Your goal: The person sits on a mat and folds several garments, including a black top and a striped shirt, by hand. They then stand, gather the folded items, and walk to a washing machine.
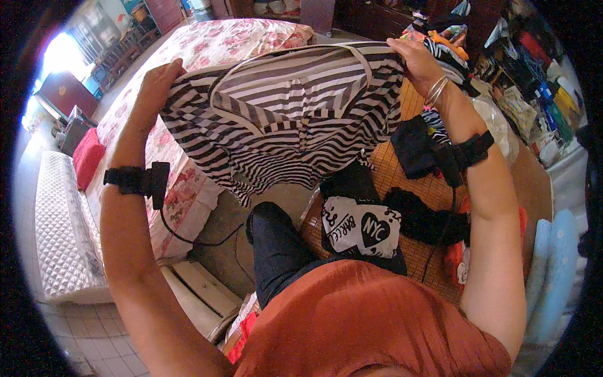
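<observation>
A black-and-white striped garment (301, 136) with pale trim hangs spread out in front of me, held up by its top edge. My left hand (162, 82) pinches its left upper corner, and my right hand (417, 61) pinches the right one. Below it, a black garment with a white printed panel (362, 228) lies partly folded on a woven mat (424, 264) beside my leg. A crumpled black cloth (414, 217) lies right of that, and a folded black piece (412, 146) rests under my right forearm.
A bed with a floral sheet (188, 42) stands at the left and behind the striped garment. Piled clothes (445, 47) sit at the upper right. Light blue rolls (556, 268) stand at the right edge. Black straps with cables circle both forearms.
</observation>
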The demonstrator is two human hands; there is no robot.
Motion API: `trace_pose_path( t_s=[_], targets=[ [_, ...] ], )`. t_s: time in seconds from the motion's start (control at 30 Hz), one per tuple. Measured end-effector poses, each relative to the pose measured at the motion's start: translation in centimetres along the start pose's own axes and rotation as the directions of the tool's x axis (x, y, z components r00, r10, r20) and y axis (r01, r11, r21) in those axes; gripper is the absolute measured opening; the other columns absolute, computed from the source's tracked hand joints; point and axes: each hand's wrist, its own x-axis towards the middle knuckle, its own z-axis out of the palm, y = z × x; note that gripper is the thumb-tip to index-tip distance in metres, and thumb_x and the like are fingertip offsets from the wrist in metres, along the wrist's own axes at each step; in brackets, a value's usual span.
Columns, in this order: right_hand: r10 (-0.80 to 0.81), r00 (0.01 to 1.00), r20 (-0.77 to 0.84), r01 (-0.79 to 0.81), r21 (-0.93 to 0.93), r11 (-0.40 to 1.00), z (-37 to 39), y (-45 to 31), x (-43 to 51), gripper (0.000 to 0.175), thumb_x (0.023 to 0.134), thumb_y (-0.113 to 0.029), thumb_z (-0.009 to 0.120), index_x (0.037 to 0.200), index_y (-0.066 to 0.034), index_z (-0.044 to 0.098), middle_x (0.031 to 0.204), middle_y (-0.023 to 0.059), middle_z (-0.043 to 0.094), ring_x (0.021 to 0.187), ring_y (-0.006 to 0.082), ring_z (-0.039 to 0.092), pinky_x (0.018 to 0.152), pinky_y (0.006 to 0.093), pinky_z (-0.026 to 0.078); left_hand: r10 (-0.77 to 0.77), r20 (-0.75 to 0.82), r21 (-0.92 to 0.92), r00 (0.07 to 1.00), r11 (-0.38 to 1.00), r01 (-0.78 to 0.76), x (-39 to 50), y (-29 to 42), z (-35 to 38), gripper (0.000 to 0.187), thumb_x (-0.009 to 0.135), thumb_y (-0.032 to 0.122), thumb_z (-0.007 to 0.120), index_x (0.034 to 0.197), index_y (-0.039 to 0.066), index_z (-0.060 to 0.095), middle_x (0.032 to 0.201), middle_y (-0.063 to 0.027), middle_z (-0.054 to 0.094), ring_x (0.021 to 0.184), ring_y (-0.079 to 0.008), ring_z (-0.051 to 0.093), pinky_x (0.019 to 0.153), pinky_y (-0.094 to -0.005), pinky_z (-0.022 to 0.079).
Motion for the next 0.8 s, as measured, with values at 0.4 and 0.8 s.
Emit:
trace_pose_path(
  t_s=[0.4, 0.8],
  targets=[
    [0.244, 0.958, 0.151, -0.272, 0.206, 0.940, -2.2, 1.5, 0.4, 0.024, 0.094, -0.021, 0.056, 0.105, -0.0011, 0.063, 0.100, 0.0071, 0.068, 0.082, 0.0173, 0.065, 0.076, 0.0314, 0.053, 0.223, 0.380, -0.132, 0.898, 0.974, -0.186, -2.6, 1.6, 1.9, 0.065, 0.073, 0.038, 0.078, 0.131, 0.015, 0.058, 0.093, -0.0042, 0.062, 0.089, -0.0155, 0.055, 0.083, -0.0294, 0.045],
    [-0.313, 0.930, 0.193, 0.362, -0.626, 0.691, -2.8, -6.8, -19.6, 0.044, 0.090, -0.030, 0.057, 0.123, -0.0016, 0.054, 0.116, 0.0141, 0.062, 0.105, 0.0268, 0.060, 0.094, 0.0359, 0.046, 0.296, 0.167, -0.754, 0.940, 0.653, -0.071, -2.8, 10.6, 0.8, 0.036, 0.092, 0.033, 0.053, 0.113, 0.004, 0.062, 0.101, -0.0091, 0.067, 0.089, -0.0204, 0.066, 0.082, -0.0330, 0.053]
  ],
)
